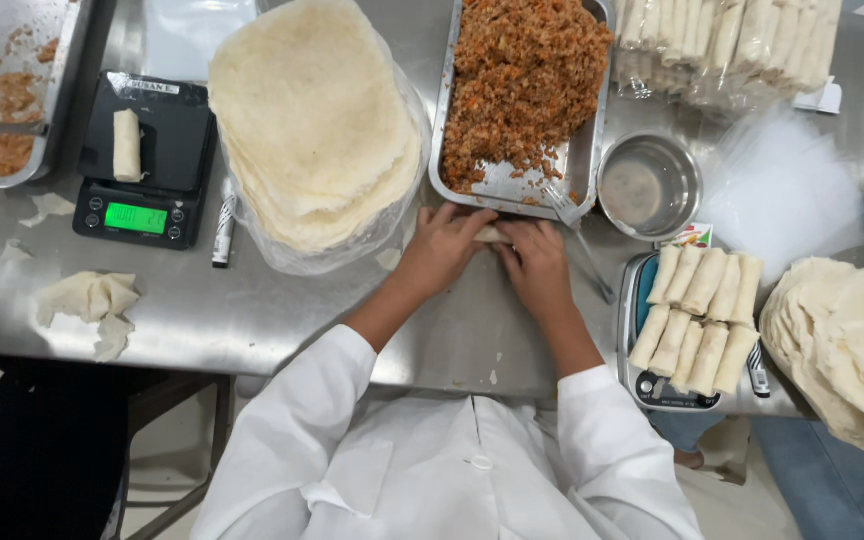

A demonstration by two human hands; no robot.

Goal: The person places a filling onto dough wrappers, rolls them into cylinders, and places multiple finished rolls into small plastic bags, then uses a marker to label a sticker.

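Both hands are pressing down on one small roll (492, 234) at table centre: left hand (444, 245) and right hand (537, 262) closing around it, fingers curled. Filling tray (440, 140) sits at 12 o'clock, wrapper stack (312, 120) at 10. Rolling step judged underway; next, tucking the ends needs even, gentle pressure.

So: two scales (149, 160) (652, 385), two filling trays (512, 185) (52, 110), one bowl (649, 186), nine rolls (697, 320) on the right scale, one roll (127, 146) on the left.
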